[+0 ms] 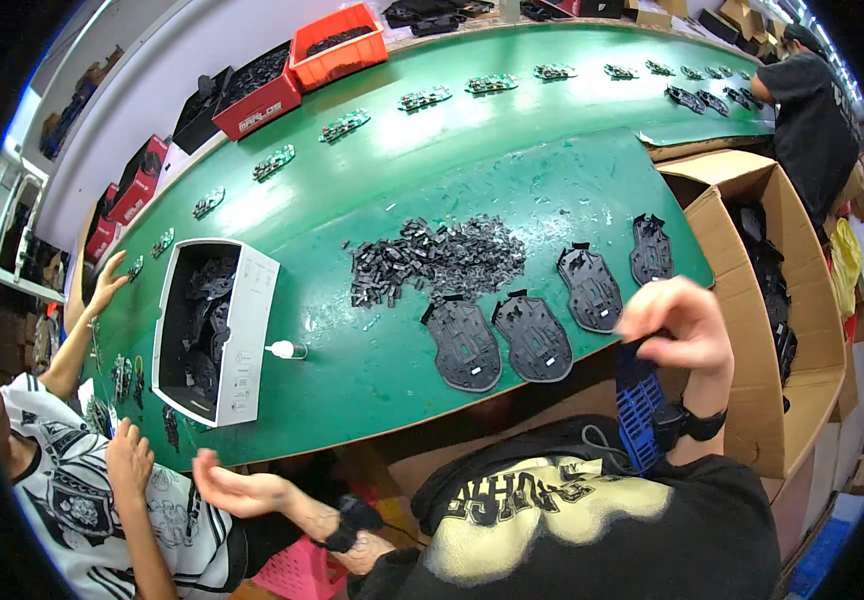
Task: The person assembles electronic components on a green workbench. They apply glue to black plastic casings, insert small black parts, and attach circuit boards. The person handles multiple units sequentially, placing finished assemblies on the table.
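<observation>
My left hand (237, 487) is held palm up with its fingers apart, off the near edge of the green table; it holds nothing. My right hand (680, 325) is curled with thumb and fingers close together at the table's right front corner. Beneath its fingers is a dark piece (635, 365) above a blue lattice (639, 420); whether the hand grips that piece is unclear. Several black computer mouse bottom shells (464, 345) lie nearby on the table. Behind them spreads a heap of small black plastic pieces (432, 260).
A white box (264, 335) of black parts stands at left beside a small white bottle (289, 350). Green circuit boards (492, 84) line the table's far side. A cardboard box (802, 300) is at right. One co-worker (72, 480) sits left; another (812, 110) is far right.
</observation>
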Demonstrator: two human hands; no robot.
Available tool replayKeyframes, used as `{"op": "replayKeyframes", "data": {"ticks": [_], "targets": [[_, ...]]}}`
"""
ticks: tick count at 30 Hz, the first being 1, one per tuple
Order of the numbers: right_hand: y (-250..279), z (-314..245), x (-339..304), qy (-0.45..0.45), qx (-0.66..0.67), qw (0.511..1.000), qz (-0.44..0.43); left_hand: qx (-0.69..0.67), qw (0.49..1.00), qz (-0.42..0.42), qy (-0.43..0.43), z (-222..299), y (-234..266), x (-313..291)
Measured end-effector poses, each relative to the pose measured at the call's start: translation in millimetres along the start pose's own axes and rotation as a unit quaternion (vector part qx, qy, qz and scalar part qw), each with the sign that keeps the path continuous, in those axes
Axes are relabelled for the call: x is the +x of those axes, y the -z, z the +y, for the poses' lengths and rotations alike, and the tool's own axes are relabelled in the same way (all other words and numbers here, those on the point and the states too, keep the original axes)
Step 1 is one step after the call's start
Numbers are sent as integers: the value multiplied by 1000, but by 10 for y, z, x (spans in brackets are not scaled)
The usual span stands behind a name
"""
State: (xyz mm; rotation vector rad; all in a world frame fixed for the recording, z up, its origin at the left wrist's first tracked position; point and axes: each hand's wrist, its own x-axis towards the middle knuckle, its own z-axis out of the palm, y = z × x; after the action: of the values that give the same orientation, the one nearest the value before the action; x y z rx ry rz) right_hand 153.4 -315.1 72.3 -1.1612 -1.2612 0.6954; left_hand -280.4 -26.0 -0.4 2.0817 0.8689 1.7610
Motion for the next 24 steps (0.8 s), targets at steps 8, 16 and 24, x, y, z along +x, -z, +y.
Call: {"op": "replayKeyframes", "data": {"ticks": [8, 16, 24], "targets": [[301, 318, 854, -121, -331, 934, 57, -35, 944, -306, 113, 1096, -1653, -118], [613, 1044, 1023, -64, -498, 865, -14, 61, 923, -378, 34, 1033, -2083, -111], [173, 541, 982, -99, -331, 939, -7, -228, 844, -315, 369, 1098, -1906, -97]]}}
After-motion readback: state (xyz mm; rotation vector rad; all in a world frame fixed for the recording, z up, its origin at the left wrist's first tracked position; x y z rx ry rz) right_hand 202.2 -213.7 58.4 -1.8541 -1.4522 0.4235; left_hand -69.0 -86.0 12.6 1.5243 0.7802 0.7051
